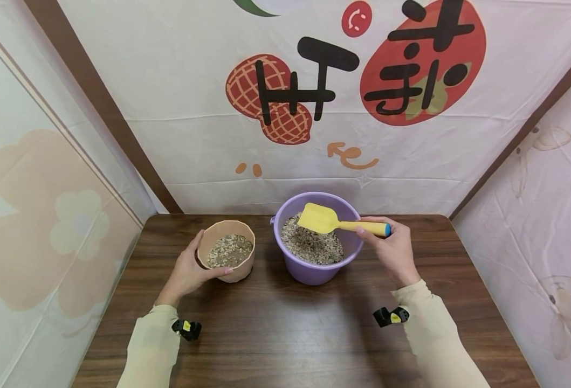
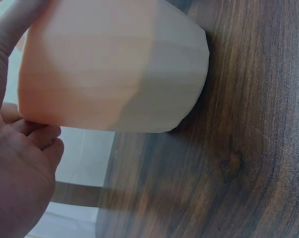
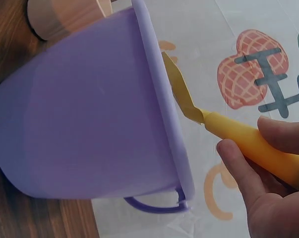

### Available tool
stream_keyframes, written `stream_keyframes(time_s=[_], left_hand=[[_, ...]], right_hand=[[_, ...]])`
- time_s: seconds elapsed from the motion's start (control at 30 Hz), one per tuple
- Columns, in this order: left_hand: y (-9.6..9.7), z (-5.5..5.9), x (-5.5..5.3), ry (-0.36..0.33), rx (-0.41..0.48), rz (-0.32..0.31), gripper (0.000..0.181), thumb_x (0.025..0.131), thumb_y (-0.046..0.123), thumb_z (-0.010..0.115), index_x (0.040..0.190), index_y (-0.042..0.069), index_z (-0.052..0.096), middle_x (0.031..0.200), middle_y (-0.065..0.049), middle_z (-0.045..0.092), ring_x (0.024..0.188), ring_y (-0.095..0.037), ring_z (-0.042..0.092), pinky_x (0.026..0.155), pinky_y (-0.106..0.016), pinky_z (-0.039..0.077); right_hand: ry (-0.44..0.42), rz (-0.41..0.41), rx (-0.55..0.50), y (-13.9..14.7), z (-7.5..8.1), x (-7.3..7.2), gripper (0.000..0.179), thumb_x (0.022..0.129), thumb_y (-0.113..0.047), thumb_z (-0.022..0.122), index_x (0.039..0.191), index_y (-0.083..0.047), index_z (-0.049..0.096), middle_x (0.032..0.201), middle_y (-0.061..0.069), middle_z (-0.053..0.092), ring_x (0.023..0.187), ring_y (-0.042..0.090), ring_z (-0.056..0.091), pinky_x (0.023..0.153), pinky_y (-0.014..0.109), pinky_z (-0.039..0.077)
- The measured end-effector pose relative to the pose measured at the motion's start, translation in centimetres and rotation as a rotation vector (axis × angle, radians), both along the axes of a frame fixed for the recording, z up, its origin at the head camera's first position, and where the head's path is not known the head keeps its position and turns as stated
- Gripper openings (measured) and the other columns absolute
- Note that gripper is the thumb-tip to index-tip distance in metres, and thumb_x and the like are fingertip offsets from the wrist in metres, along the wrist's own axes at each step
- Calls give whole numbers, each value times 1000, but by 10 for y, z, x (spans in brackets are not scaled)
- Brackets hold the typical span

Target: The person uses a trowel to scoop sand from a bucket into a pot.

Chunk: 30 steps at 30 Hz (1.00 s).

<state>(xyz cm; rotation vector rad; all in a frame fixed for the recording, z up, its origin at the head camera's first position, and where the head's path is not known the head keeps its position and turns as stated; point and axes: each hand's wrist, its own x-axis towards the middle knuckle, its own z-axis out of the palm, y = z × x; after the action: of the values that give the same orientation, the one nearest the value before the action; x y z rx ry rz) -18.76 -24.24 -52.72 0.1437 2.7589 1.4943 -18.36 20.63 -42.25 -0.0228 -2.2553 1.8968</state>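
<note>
My left hand [image 1: 191, 271] grips a peach flower pot [image 1: 244, 269] at its rim, thumb on the near side and fingers around the far left. Inside the pot lies a speckled, gravel-like mix [image 1: 230, 251]. In the left wrist view the pot's faceted wall [image 2: 104, 74] fills the upper part, with fingertips at its rim. My right hand [image 1: 393, 245] holds a yellow toy shovel [image 1: 319, 218] by its handle, which has a blue end. The shovel's blade is over the purple bucket [image 1: 312, 274], level with its rim in the right wrist view. More of the gravel-like mix [image 1: 309, 242] fills the bucket's lower part.
Pot and bucket stand side by side near the far edge of a dark wooden table [image 1: 285, 334]. Behind it hangs a white printed cloth [image 1: 193, 145]; more cloth walls flank both sides. The bucket's purple handle [image 3: 156, 207] hangs down along its side.
</note>
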Motion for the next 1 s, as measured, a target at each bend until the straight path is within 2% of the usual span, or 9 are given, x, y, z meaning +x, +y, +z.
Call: stream_keyframes(time_s=[0.33,0.6,1.0], left_hand=[[1,2,0,-14,-2,0,133,69,39,96,163,3,9,159,-27,30,139,-43,40,112,-59,35],[1,3,1,-12,-8,0,133,69,40,96,163,3,9,159,-27,30,140,-43,39,112,-59,34],[1,4,1,-4,-12,5,133,68,39,96,162,1,11,159,-27,29,139,-44,40,112,-60,35]], right_hand=[[-27,-32,-18,11,-2,2,39,87,-13,83,118,6,70,101,4,72,84,11,64,71,21,57],[-41,-38,-39,18,-6,4,40,88,-12,82,119,9,69,95,2,74,85,11,69,73,23,58],[-69,-57,6,23,-8,6,43,89,-15,81,122,9,67,99,1,73,86,11,65,73,25,58]])
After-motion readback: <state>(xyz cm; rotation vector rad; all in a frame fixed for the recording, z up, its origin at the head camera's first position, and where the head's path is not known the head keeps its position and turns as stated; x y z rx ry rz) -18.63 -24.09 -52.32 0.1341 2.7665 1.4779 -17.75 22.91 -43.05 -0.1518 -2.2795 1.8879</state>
